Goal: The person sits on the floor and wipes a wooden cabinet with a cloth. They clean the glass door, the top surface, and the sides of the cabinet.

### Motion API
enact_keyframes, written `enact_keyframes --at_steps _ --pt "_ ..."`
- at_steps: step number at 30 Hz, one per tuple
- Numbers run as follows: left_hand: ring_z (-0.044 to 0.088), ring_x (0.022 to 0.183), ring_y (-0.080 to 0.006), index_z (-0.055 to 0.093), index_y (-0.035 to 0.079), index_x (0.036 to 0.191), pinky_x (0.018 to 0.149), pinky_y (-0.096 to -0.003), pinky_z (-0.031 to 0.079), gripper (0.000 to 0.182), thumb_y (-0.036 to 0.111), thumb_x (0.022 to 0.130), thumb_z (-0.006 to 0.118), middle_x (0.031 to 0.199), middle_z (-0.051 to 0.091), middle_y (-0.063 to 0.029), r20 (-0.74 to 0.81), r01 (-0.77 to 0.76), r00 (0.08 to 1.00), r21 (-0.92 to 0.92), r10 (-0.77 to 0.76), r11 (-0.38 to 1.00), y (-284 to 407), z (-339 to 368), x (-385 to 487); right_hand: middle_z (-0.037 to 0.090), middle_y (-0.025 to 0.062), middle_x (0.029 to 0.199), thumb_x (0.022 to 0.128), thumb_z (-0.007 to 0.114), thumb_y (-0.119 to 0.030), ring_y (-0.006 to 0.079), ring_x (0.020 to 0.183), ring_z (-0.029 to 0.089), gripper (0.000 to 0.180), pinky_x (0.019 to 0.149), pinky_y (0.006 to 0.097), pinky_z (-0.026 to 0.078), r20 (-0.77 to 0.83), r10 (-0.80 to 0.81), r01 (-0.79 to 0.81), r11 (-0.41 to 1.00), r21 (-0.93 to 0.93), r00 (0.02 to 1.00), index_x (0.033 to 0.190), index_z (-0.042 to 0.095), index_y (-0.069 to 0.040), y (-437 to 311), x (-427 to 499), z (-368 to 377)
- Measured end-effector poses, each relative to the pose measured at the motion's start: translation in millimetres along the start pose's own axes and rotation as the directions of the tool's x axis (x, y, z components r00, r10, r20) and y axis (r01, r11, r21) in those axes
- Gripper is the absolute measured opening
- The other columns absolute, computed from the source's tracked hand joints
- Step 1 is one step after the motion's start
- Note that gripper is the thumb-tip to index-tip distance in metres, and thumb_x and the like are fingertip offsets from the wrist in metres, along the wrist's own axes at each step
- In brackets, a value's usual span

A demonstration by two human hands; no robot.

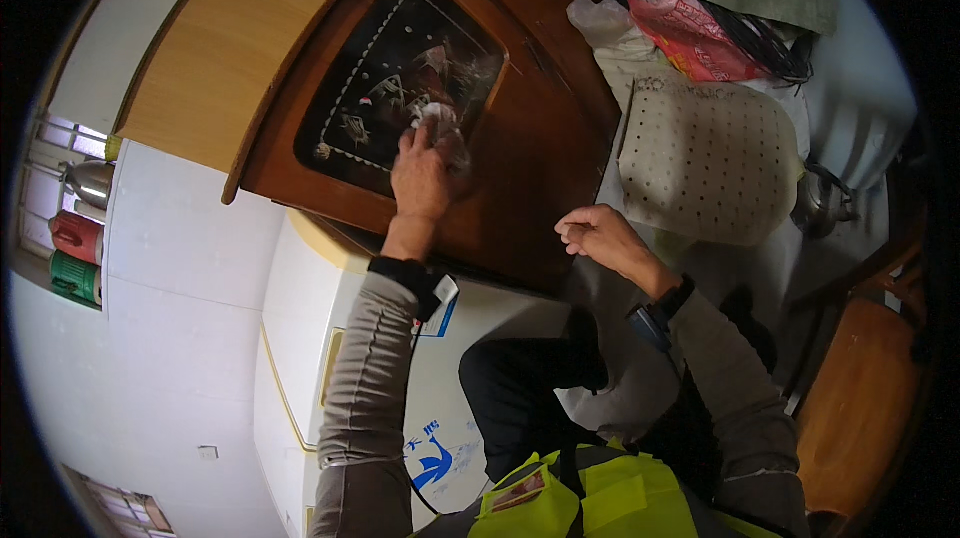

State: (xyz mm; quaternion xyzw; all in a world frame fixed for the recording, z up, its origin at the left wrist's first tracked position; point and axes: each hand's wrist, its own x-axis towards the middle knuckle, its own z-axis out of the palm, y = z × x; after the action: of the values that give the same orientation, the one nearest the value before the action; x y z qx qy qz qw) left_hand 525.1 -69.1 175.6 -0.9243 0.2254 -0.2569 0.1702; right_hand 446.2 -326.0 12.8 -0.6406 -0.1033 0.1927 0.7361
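Observation:
My left hand (424, 174) presses a crumpled whitish cloth or tissue (439, 121) against a dark glass panel (397, 65) with etched fish designs and a beaded border. The panel is set in a brown wooden cabinet door (532, 125). Below and to the right, my right hand (596, 234) hangs in the air near the cabinet's edge, fingers curled and thumb against them, with nothing visible in it. Both wrists carry black straps with small devices.
A white fridge (315, 358) stands beside the cabinet. At right are a perforated pale seat or board (709, 155), a red plastic bag (686, 27), a metal kettle (817, 200) and a wooden chair part (862, 395). Flasks (75, 238) stand on the window ledge at left.

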Motion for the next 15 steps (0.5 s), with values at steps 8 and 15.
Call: enact_keyframes --at_steps 8,15 --pt "0.040 0.145 -0.0344 0.056 0.008 0.148 0.118 -0.0542 0.036 0.057 0.022 0.093 0.063 0.151 0.047 -0.0082 0.222 -0.188 0.971 0.475 0.090 0.860 -5.9 41.7 -11.1 0.075 0.0081 0.093 0.101 0.063 -0.017 0.0171 0.084 0.071 0.025 0.078 0.0332 0.056 -0.013 -0.005 0.004 0.998 -0.066 1.000 0.110 0.076 0.002 -2.6 -0.8 -6.2" --pt "0.035 0.150 -0.0367 0.048 0.010 0.155 0.122 -0.0495 0.033 0.057 0.020 0.099 0.056 0.165 0.038 -0.0130 0.317 -0.238 0.941 0.366 0.120 0.899 5.2 70.6 -48.3 0.074 0.0050 0.089 0.098 0.060 -0.010 0.0125 0.081 0.068 0.023 0.078 0.0273 0.055 -0.037 0.011 -0.013 0.998 -0.064 0.999 0.107 0.075 0.005 -9.3 -12.6 -13.1"
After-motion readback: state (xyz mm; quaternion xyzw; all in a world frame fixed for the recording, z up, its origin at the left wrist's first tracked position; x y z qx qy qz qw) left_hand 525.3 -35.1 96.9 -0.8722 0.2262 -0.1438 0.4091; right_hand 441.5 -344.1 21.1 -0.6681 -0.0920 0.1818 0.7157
